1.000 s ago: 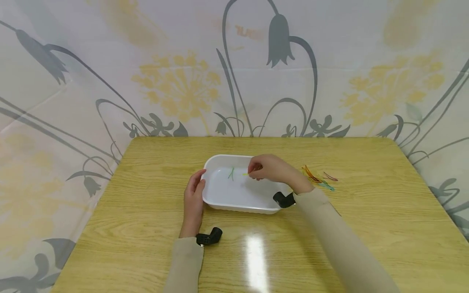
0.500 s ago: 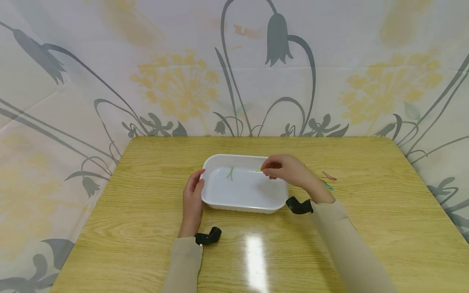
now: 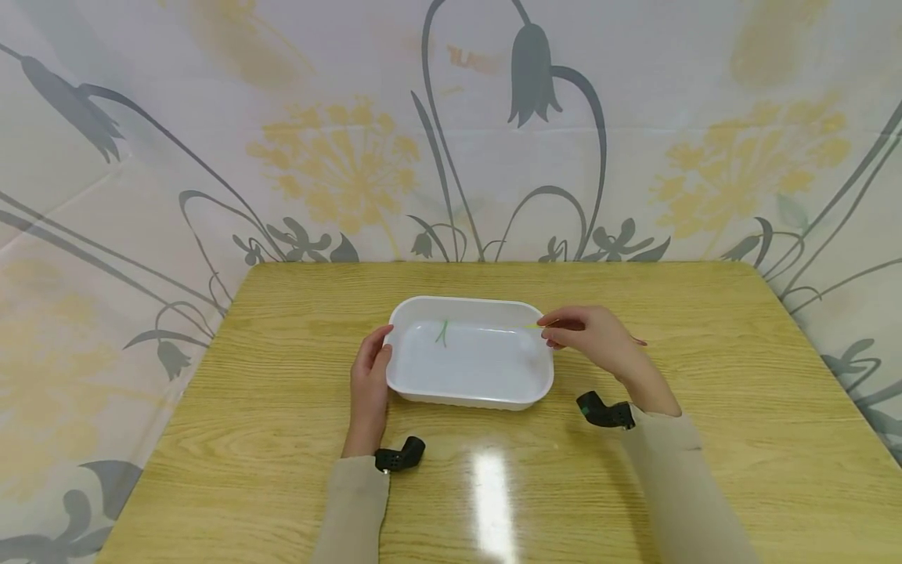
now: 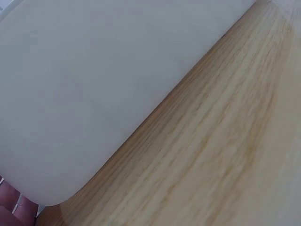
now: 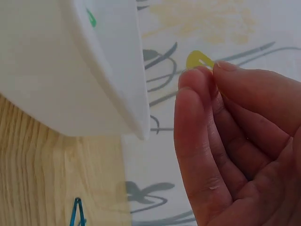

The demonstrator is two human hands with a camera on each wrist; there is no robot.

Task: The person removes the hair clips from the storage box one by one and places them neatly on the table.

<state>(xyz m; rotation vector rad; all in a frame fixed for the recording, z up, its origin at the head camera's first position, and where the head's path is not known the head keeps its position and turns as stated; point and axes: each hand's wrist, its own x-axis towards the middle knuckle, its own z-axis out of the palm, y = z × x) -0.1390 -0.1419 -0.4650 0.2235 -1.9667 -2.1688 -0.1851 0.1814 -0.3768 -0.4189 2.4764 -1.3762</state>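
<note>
A white plastic basin [image 3: 465,368] stands on the wooden table. My left hand [image 3: 369,376] grips its left end, with fingertips up at the rim; in the left wrist view only finger parts [image 4: 19,207] show beside the basin wall [image 4: 103,84]. My right hand [image 3: 595,341] is at the basin's right rim and pinches a yellow snap hair clip [image 5: 194,59] between thumb and fingers. The clip's rounded end pokes out of the grip. Inside the basin, toward the left, green hair clips [image 3: 442,333] lie in a narrow V.
Right of the basin, a pink hair clip [image 3: 640,341] peeks out behind my right hand. A teal hair clip [image 5: 77,212] lies on the table [image 3: 733,407] in the right wrist view. A flower-patterned cloth [image 3: 451,157] hangs behind the table's back edge.
My right hand has moved right with the yellow hair clip, from over the basin's middle to its right rim, now covering most of the loose clips. My left hand stays put.
</note>
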